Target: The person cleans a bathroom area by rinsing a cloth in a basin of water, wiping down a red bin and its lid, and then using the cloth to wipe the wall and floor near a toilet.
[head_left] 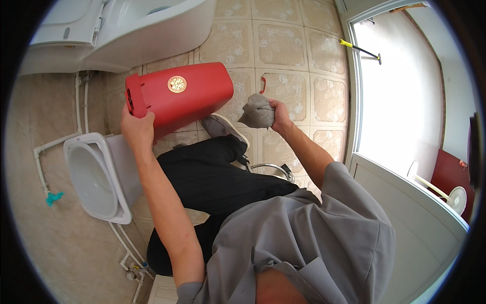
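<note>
My left hand (137, 127) grips the rim end of a red plastic trash bin (197, 93), which is tipped on its side with its base pointing right. A round gold emblem (177, 84) marks the bin's upper face. Off to the right, my right hand (281, 115) is closed around a bunched grey cloth (258, 112), held above the tiled floor and apart from the bin. The inside of the bin is hidden from here.
A white toilet (152, 35) stands at the far left, and a white basin (109, 177) is at my left beside wall pipes (38, 157). A small red strip (263, 85) lies on the floor tiles (283, 45). At right is a white door frame (353, 91); a silver hose (276, 166) lies near my leg.
</note>
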`<state>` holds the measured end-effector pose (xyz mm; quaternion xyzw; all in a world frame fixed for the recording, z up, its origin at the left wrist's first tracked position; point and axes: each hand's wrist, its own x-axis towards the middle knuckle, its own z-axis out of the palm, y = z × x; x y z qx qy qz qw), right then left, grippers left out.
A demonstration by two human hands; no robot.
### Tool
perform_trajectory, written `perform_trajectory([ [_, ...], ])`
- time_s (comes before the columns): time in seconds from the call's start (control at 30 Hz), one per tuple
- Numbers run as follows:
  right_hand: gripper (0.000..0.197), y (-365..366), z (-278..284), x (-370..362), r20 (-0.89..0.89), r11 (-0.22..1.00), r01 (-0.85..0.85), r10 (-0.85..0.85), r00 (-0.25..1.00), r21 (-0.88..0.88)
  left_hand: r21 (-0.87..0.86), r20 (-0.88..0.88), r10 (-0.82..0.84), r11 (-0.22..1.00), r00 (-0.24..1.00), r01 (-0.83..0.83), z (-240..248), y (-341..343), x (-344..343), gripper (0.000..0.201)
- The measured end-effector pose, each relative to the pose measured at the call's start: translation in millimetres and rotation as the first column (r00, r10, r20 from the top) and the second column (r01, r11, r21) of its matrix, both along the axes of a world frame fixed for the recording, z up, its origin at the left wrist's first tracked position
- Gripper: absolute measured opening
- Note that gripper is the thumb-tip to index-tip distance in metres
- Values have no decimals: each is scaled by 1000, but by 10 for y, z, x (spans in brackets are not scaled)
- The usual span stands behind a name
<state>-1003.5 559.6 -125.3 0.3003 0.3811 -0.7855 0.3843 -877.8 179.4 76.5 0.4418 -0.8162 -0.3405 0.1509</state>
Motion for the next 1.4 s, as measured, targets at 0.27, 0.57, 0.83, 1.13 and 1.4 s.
perform_trajectory([
  [0.27,38,497,-1051,-74,-163,716,-416,588,792,561,-6,88,-104,994,991,105,138,111,-418,55],
  [0.57,38,-199,-1222,-980,138,-50,-166,805,577,985,-15,44,-185,983,982,185,26,138,-649,54],
  [0.83,29,-354,-1469,-1088,241,-137,-201,636,733,970,-62,84,-180,981,980,185,-20,101,-710,59],
  [1.13,36,-1099,382,-1195,-585,905,10,266,766,425,91,85,-183,980,979,175,-116,-82,-613,54],
  [1.4,29,-2158,1470,-816,-613,885,-388,460,642,257,-7,125,-230,973,965,232,22,304,-862,53],
])
